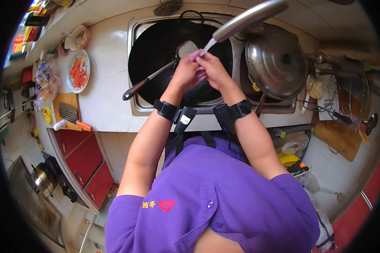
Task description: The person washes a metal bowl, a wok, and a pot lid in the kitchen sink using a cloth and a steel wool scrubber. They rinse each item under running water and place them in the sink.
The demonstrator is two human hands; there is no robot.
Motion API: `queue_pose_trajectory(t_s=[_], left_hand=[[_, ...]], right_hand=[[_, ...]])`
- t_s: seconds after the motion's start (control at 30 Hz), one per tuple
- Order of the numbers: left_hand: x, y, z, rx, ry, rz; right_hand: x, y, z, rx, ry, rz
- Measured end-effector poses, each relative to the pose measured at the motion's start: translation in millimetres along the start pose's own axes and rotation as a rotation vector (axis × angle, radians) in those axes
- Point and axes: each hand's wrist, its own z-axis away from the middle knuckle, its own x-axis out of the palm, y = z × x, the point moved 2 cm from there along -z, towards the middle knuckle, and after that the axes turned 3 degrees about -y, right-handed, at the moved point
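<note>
Water runs from a metal faucet [250, 20] onto a pinkish-purple cloth [200, 75] between my hands. My left hand [186, 70] and my right hand [213, 69] both grip this cloth, close together under the stream. Beneath them a large black wok [152, 44] sits in the steel sink [136, 109], with some water in it. A spatula [160, 71] with a black handle lies across the wok's left side, its blade just behind my left hand. The exact fold of the cloth is hidden by my fingers.
A large metal lid [277, 63] covers the sink's right part. On the left counter are a plate of chopped red food [79, 71], a patterned bowl [82, 37] and a cleaver [69, 113] on a wooden board [58, 99]. Utensils and a wire rack [364, 98] crowd the right.
</note>
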Motion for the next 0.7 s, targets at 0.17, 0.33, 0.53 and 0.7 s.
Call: queue_pose_trajectory(t_s=[0.17, 0.33, 0.53, 0.7], left_hand=[[-32.8, -11.8, 32.3, 0.258, 0.481, -1.382], [-92.1, -8.1, 67.0, 0.161, 0.535, -1.764], [-130.1, -32.5, 80.6, 0.14, 0.416, -1.905], [-127.7, -43.4, 90.8, 0.223, 0.4, -1.765]], right_hand=[[-0.3, 37.5, -14.0, 0.123, -0.011, -0.021], [-27.4, 52.3, -70.4, -0.164, 0.217, 0.279], [-2.4, 97.5, -88.1, -0.253, 0.118, 1.754], [15.9, 95.8, -79.9, -0.391, -0.018, 2.065]])
